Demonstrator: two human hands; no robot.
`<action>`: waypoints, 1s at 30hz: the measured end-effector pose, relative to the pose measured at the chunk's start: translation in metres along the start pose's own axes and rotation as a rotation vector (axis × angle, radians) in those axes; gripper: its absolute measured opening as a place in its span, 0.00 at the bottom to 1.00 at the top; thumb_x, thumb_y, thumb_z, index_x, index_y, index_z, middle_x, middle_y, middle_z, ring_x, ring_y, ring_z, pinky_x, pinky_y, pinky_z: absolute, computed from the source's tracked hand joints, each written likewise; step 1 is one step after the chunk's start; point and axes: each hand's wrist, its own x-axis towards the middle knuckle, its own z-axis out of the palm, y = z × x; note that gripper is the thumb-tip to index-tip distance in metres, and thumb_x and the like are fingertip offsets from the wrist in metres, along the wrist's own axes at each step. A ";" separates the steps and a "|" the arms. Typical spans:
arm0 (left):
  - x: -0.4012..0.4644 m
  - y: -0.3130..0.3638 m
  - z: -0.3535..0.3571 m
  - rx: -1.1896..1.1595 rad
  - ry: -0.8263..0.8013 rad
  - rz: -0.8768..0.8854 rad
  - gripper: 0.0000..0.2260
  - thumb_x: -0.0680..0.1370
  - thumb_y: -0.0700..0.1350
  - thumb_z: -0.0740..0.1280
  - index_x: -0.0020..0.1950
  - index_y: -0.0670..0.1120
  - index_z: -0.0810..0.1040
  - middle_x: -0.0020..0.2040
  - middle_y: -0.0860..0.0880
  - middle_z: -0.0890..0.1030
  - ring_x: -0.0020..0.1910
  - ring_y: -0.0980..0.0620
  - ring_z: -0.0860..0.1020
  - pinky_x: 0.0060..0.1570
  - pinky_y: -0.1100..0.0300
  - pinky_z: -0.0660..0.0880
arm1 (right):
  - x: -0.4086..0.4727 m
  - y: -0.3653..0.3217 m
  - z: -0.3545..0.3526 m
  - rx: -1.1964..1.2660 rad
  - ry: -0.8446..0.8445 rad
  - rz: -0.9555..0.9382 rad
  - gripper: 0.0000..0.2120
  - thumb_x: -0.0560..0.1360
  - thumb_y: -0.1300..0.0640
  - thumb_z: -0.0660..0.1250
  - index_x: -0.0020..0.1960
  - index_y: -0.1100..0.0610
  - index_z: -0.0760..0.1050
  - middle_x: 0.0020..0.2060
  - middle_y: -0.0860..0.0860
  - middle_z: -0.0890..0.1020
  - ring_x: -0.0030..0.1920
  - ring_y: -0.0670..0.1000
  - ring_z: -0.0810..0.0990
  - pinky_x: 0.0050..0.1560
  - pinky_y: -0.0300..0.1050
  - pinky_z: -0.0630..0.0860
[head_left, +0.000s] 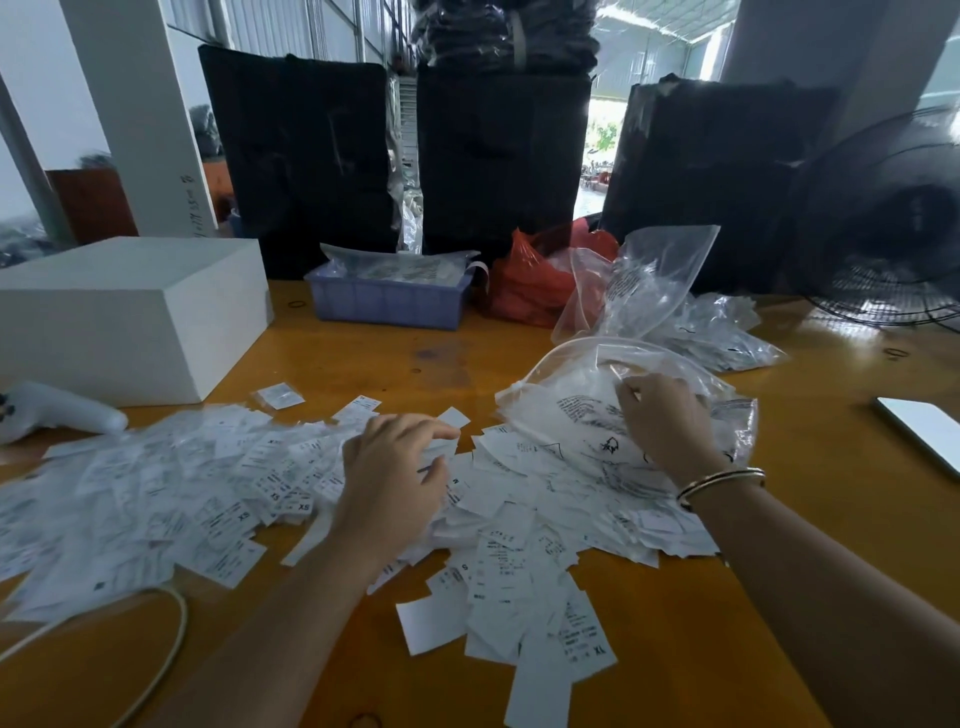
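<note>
A wide heap of small white size labels covers the near part of the orange table. My left hand lies on the heap near its middle, fingers curled around a few labels. To the right a clear plastic bag with black print lies on the heap, its mouth turned away from me. My right hand, a bangle on its wrist, grips the bag's upper film.
A white box stands at the left, with a white handheld device before it. A blue tray, a red bag and more clear bags sit behind. Black bundles line the back, a fan and a phone are on the right, and a white cable lies near left.
</note>
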 end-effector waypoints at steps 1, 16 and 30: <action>0.000 0.002 0.001 -0.073 -0.010 0.011 0.10 0.77 0.43 0.66 0.57 0.54 0.78 0.58 0.58 0.76 0.62 0.54 0.69 0.57 0.60 0.59 | -0.003 -0.004 -0.003 0.092 0.084 -0.036 0.16 0.80 0.54 0.57 0.39 0.57 0.78 0.36 0.50 0.77 0.44 0.55 0.75 0.53 0.51 0.69; -0.001 0.020 -0.007 -0.816 -0.122 -0.239 0.03 0.73 0.51 0.69 0.46 0.56 0.81 0.42 0.57 0.84 0.43 0.63 0.80 0.41 0.73 0.74 | -0.088 -0.094 0.013 0.851 -0.327 -0.084 0.11 0.74 0.52 0.68 0.42 0.60 0.77 0.33 0.48 0.83 0.31 0.41 0.77 0.39 0.44 0.77; 0.002 0.009 -0.005 -0.951 0.004 -0.464 0.04 0.78 0.40 0.65 0.49 0.47 0.78 0.40 0.53 0.85 0.39 0.58 0.82 0.35 0.70 0.75 | -0.095 -0.075 0.022 0.000 -0.372 -0.583 0.21 0.77 0.46 0.58 0.69 0.47 0.67 0.62 0.47 0.77 0.63 0.50 0.71 0.63 0.49 0.62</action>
